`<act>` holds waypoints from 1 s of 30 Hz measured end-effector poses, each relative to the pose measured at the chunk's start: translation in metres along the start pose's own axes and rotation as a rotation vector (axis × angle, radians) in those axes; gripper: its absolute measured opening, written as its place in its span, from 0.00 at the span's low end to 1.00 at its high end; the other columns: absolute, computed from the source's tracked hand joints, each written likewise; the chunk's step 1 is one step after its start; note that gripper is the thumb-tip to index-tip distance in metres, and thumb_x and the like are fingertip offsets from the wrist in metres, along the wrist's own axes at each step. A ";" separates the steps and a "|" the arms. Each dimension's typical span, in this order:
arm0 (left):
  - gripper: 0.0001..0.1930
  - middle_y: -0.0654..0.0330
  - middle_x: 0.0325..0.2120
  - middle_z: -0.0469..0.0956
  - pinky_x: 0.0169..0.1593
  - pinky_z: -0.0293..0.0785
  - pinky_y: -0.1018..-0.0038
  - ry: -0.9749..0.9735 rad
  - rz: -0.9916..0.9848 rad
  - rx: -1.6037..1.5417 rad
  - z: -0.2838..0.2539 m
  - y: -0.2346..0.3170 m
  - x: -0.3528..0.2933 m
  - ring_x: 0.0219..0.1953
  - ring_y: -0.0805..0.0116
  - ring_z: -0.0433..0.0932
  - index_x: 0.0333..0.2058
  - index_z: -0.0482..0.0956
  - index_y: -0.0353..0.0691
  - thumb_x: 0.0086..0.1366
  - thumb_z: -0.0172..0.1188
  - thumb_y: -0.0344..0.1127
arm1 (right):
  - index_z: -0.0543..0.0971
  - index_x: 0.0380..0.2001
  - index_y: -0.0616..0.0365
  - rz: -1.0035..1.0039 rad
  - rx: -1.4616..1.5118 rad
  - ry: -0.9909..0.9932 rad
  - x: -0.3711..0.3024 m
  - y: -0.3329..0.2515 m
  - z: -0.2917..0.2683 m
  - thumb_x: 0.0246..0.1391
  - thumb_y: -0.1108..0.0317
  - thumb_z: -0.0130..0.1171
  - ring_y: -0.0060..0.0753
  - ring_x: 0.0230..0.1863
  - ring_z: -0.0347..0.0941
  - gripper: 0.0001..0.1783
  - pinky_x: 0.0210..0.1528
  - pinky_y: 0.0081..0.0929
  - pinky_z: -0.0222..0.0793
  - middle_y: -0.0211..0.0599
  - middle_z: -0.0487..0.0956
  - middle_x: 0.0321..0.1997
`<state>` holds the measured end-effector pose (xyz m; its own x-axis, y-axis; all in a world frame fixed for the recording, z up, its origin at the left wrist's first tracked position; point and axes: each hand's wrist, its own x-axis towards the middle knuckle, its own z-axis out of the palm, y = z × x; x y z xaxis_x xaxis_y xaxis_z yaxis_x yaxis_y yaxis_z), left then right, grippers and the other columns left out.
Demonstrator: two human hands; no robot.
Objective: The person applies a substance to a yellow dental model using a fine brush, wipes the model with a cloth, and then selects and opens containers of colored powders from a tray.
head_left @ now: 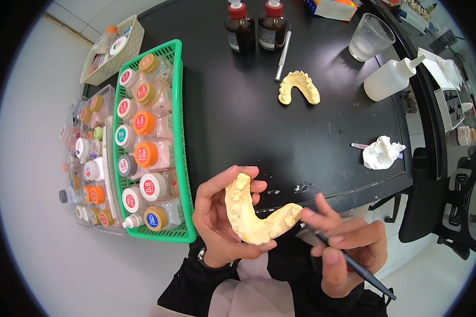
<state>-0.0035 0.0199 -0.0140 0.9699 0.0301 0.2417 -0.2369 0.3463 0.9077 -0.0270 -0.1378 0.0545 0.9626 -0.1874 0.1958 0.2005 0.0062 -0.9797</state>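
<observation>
My left hand [214, 219] is closed around a large yellow plaster dental cast [254, 230], tilted with its row of teeth facing up. Between the thumb and fingers of my right hand [357, 245] sits a dark, slim pen-like tool [366, 274]. Its thick end points down to the right. The other end is near the right arm of the cast, partly hidden by my fingers, so I cannot tell whether it touches. A smaller horseshoe-shaped yellow dental cast [300, 86] lies farther back on the black table [232, 121].
A green basket [181, 142] of lidded jars stands left, beside a clear bin and a cream basket [132, 39]. At the back are two brown bottles [273, 29], a metal scalpel handle [283, 57] and a glass [370, 39]. Right: white squeeze bottle [388, 79], crumpled tissue [382, 153].
</observation>
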 end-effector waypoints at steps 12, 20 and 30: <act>0.47 0.43 0.51 0.65 0.49 0.74 0.75 -0.110 0.205 0.058 -0.001 -0.001 -0.001 0.48 0.63 0.75 0.54 0.62 0.37 0.31 0.78 0.25 | 0.68 0.28 0.63 0.122 0.065 -0.143 0.005 0.003 -0.021 0.45 0.72 0.59 0.57 0.40 0.76 0.10 0.60 0.59 0.52 0.41 0.75 0.19; 0.55 0.52 0.49 0.65 0.42 0.72 0.88 -0.215 0.296 0.313 -0.008 -0.005 -0.001 0.44 0.76 0.73 0.57 0.57 0.47 0.27 0.81 0.40 | 0.66 0.22 0.60 0.138 -0.080 -0.084 0.009 0.000 -0.015 0.46 0.61 0.64 0.50 0.34 0.79 0.18 0.58 0.59 0.56 0.37 0.73 0.14; 0.54 0.50 0.51 0.63 0.48 0.73 0.85 -0.245 0.305 0.251 -0.008 -0.007 0.001 0.47 0.73 0.74 0.57 0.58 0.47 0.29 0.81 0.37 | 0.67 0.22 0.60 0.113 -0.128 -0.167 0.011 0.001 -0.020 0.46 0.66 0.62 0.51 0.35 0.79 0.14 0.59 0.59 0.54 0.37 0.74 0.14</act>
<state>-0.0009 0.0254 -0.0228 0.8190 -0.1380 0.5570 -0.5449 0.1176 0.8302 -0.0199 -0.1595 0.0551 0.9966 -0.0271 0.0783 0.0749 -0.1084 -0.9913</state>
